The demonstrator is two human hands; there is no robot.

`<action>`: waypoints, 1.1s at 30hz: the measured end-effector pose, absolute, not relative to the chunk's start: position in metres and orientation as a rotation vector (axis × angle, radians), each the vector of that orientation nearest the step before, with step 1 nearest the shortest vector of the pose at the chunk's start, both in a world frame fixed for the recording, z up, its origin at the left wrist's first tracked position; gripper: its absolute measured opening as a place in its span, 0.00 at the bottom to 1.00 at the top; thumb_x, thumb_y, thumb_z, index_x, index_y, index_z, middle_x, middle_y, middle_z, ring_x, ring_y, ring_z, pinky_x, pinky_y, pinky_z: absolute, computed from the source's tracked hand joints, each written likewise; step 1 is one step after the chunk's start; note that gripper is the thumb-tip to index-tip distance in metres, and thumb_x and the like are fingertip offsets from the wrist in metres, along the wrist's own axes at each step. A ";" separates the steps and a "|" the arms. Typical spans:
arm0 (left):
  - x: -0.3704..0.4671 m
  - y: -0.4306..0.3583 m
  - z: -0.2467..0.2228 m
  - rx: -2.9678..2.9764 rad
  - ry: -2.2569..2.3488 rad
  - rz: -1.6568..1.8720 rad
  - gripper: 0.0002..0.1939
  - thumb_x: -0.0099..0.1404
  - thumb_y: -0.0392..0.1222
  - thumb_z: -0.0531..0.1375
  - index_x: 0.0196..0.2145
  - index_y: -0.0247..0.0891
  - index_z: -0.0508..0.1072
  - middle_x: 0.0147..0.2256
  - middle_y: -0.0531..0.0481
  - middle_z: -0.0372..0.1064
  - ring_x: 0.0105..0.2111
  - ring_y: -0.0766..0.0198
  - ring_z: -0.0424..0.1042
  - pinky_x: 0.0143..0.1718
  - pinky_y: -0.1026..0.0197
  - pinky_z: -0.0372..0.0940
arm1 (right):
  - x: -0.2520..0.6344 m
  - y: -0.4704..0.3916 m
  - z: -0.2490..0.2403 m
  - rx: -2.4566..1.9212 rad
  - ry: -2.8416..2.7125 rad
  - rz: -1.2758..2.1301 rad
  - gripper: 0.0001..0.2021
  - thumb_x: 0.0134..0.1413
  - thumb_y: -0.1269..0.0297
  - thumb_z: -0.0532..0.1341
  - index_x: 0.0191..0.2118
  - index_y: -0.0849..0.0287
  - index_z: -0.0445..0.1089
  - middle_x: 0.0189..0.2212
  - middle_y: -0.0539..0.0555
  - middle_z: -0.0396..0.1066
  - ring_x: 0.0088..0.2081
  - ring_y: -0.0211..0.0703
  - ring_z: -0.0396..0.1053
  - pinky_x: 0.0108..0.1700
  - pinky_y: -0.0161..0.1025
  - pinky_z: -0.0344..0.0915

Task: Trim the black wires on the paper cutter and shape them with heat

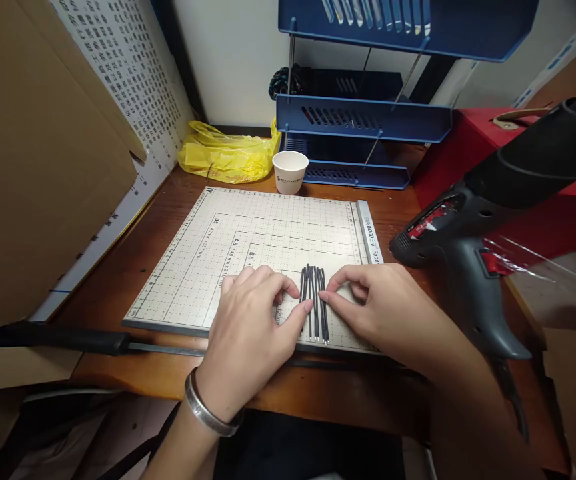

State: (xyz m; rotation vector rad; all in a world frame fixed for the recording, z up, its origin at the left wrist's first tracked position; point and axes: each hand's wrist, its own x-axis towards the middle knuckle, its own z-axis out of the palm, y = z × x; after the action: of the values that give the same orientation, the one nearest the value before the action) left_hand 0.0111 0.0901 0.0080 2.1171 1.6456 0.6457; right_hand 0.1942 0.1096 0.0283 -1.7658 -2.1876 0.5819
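A row of thin black wires (pixel 317 313) with silvery tips at the near end lies side by side on a gridded paper trimmer (pixel 188 267). My left hand (pixel 253 320), with a metal bracelet at the wrist, is curled at the row's left side, its thumb tip on the wires and its index finger against the left edge. On the other side, my right hand (pixel 378 297) has thumb and index fingertips drawn together against the right edge. The row sits between both hands. Some of the wires' left side is covered by my left fingers.
The trimmer's black handle (pixel 78 337) runs along the table's front. A heat gun (pixel 478 267) stands at right, before a red box (pixel 503 147). Behind are a paper cup (pixel 291 173), a yellow plastic bag (pixel 228 153) and blue trays (pixel 363 117). Cardboard (pixel 33 160) rises at left.
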 end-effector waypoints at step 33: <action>0.014 0.091 0.007 2.121 1.692 0.632 0.14 0.63 0.55 0.63 0.32 0.42 0.70 0.32 0.52 0.68 0.36 0.57 0.65 0.41 0.52 0.53 | 0.194 0.110 0.027 -1.766 -2.183 0.542 0.08 0.55 0.61 0.62 0.28 0.54 0.76 0.15 0.46 0.59 0.20 0.35 0.55 0.26 0.35 0.47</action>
State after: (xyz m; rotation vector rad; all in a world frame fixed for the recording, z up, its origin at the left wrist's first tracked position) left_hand 0.0136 0.0906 0.0074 2.1210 1.6918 0.6319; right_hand 0.1943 0.1098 0.0272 -1.7657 -2.1832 0.5418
